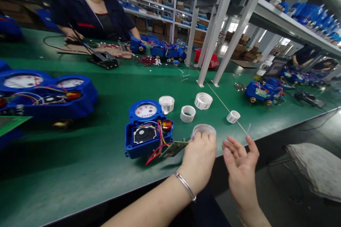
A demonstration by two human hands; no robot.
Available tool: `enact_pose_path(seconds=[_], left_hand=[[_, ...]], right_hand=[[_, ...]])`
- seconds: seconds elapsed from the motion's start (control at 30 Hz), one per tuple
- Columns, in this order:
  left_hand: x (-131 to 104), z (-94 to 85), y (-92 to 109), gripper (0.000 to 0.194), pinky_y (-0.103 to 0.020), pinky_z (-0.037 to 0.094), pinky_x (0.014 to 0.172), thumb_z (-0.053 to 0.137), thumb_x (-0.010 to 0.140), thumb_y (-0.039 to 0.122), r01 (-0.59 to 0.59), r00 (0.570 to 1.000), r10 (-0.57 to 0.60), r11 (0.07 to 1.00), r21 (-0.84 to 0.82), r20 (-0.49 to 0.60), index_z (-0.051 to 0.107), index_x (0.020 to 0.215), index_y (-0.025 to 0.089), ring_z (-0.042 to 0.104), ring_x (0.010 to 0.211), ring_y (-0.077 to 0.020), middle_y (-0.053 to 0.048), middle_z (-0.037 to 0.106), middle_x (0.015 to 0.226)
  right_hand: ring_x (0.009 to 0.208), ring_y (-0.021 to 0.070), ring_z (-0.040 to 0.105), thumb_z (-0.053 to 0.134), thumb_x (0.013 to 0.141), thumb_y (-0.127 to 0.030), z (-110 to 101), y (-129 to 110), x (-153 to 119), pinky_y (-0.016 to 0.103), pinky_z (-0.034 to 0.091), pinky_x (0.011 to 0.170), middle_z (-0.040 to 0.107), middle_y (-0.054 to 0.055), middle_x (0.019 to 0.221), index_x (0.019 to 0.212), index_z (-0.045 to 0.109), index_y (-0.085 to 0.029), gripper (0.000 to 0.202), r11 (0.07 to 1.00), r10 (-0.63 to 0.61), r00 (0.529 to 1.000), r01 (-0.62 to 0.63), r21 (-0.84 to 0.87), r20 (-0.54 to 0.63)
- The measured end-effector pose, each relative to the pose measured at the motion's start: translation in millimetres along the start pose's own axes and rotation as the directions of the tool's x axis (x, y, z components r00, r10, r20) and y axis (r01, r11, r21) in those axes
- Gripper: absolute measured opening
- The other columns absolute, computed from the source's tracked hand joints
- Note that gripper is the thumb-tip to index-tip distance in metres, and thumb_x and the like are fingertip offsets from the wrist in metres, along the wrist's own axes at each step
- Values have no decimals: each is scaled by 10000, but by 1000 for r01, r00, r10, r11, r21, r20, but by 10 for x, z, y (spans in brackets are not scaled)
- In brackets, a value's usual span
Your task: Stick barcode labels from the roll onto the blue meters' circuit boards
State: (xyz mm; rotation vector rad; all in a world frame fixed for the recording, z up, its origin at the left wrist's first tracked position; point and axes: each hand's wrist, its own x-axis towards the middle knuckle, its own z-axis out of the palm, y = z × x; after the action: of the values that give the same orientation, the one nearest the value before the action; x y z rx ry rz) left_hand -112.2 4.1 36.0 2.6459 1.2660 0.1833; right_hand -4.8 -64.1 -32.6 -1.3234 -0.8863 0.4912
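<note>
Blue meter [147, 120] seems part-done, wires [160, 130] fitted but circuit board [174, 148] outside it, while left hand [199, 156] grips a clear roll [204, 127], right hand [242, 165] spread apart.

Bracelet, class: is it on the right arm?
No: the bracelet circles the wrist of the left hand.

Blue hsg. [146, 120] is glossy plastic, bracelet [187, 186] shiny metal.

There are the wearer's two hands [200, 158] [242, 165], four white rolls [166, 104] [188, 119] [204, 106] [231, 118], one translucent roll [204, 127] and one bracelet [186, 186].
</note>
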Motion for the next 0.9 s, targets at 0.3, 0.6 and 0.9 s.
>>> enact_pose_path(seconds=[0.3,0.6,0.9], left_hand=[[6,152,-70,189,-327,604,693,621,926,175,-24,1000,22,989,147,13,634,1111,141,669,984,-219,-71,667,1077],[360,330,-42,254,-431,595,838,620,939,252,42,995,-31,992,116,-94,625,1169,144,656,1074,-251,-94,669,1156],[-828,141,-398,410,-236,543,922,658,889,387,-369,923,385,895,-250,17,614,1276,255,695,1052,-182,-26,741,1187]], right_hand=[[1208,258,603,595,942,-304,100,259,118,555,512,996,560,156,1334,1465,248,-305,627,997,-67,989,72,-37,128],[1282,250,545,591,926,-217,169,328,282,604,422,1070,542,148,1353,1471,197,-308,679,976,-205,975,211,-60,90],[1139,232,621,660,848,-101,216,128,127,574,473,1003,583,102,1280,1434,218,-349,774,924,-382,923,383,-15,57]])
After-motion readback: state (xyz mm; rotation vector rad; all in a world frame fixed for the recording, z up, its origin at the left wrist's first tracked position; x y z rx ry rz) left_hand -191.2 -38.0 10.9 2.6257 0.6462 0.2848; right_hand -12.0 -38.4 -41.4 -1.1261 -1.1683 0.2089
